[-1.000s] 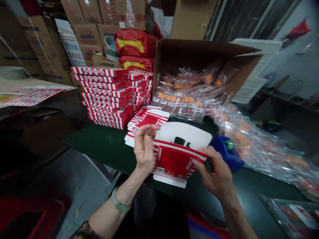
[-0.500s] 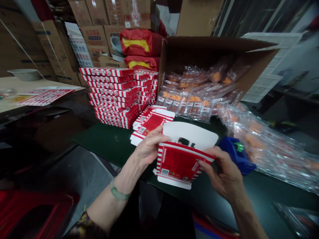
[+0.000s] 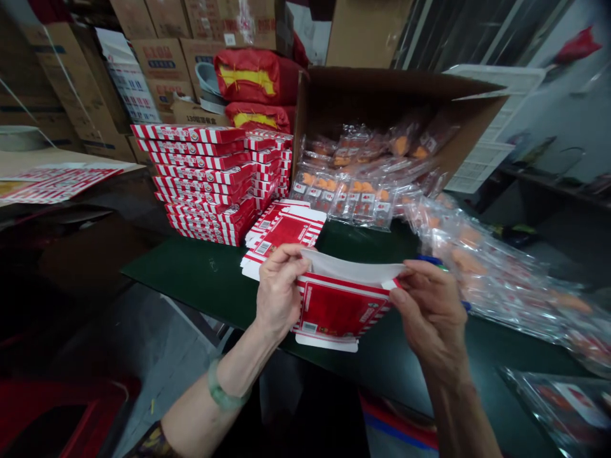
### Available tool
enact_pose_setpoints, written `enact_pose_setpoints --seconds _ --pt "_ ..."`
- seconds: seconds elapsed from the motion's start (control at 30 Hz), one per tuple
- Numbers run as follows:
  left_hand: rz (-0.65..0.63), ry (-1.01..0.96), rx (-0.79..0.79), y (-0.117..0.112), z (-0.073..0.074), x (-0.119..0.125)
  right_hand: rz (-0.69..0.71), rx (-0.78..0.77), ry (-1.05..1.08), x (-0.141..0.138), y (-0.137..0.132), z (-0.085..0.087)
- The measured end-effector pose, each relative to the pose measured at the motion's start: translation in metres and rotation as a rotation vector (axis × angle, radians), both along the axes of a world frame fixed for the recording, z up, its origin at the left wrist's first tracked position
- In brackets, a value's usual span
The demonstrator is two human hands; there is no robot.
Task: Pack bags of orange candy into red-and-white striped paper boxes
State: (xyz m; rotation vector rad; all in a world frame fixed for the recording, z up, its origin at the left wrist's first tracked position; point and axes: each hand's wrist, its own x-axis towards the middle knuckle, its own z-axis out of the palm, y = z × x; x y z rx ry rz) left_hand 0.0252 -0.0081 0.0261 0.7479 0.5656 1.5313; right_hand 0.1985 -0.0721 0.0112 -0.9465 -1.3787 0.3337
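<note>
A red-and-white cardboard box (image 3: pixel 341 308) is held up in front of me, its printed side facing me and its white top flap bent over the opening. My left hand (image 3: pixel 281 289) pinches its upper left corner between thumb and fingers. At the upper right corner, my right hand (image 3: pixel 432 312) grips the flap and edge. A white tab hangs at the box's lower edge. Just behind it lie flat red-and-white cartons (image 3: pixel 289 232), loosely stacked. A blue tape dispenser (image 3: pixel 429 260) is mostly hidden behind my right hand.
Folded striped boxes (image 3: pixel 205 181) stand in tall stacks at the left rear of the green table (image 3: pixel 191 270). A big open carton (image 3: pixel 401 83) spills clear packets (image 3: pixel 363 197) toward the right, where more packets (image 3: pixel 501 273) are piled. Red bundles (image 3: pixel 260 76) sit behind.
The white top flap, upright with its cut-out showing before, is now folded toward the opening. My right hand has moved up from the front panel to the top right corner.
</note>
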Motion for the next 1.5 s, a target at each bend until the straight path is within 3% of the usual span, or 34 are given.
enact_pose_setpoints --seconds 0.2,0.37,0.43,0.53,0.73,0.83,0.93,1.03,1.13,1.27,1.4,1.5 --pt "0.04 0.084 0.21 -0.005 -0.013 0.0 0.035 -0.114 0.086 0.008 -0.002 0.014" --pt "0.112 0.236 0.347 -0.003 -0.02 0.002 0.217 -0.422 -0.32 0.019 -0.001 0.053" --pt "0.105 0.243 0.381 -0.001 -0.019 0.003 0.155 -0.445 -0.486 0.02 0.002 0.067" --pt "0.078 0.254 0.397 0.001 -0.018 0.005 -0.054 -0.334 -0.713 0.016 0.006 0.08" --pt "-0.025 0.18 0.446 0.006 -0.02 0.006 -0.332 -0.108 -1.371 -0.004 0.003 0.088" --pt "-0.093 0.146 0.415 0.007 -0.016 0.007 -0.409 -0.036 -1.555 -0.01 -0.002 0.088" --pt "-0.064 0.244 0.329 0.005 -0.008 0.008 -0.452 0.07 -1.589 -0.011 -0.005 0.087" --pt "-0.117 0.369 0.303 0.001 -0.001 0.008 -0.47 0.159 -1.58 -0.008 -0.004 0.087" --pt "-0.122 0.438 0.31 0.0 0.002 0.006 -0.444 0.153 -1.538 -0.007 0.0 0.091" --pt "-0.127 0.432 0.269 0.005 0.0 0.007 -0.33 0.135 -1.547 -0.016 0.006 0.095" --pt "-0.165 0.422 0.238 0.009 -0.004 0.008 -0.336 0.234 -1.603 -0.027 0.008 0.094" --pt "-0.203 0.36 0.238 0.012 -0.007 0.008 -0.25 0.116 -1.575 -0.021 0.005 0.097"
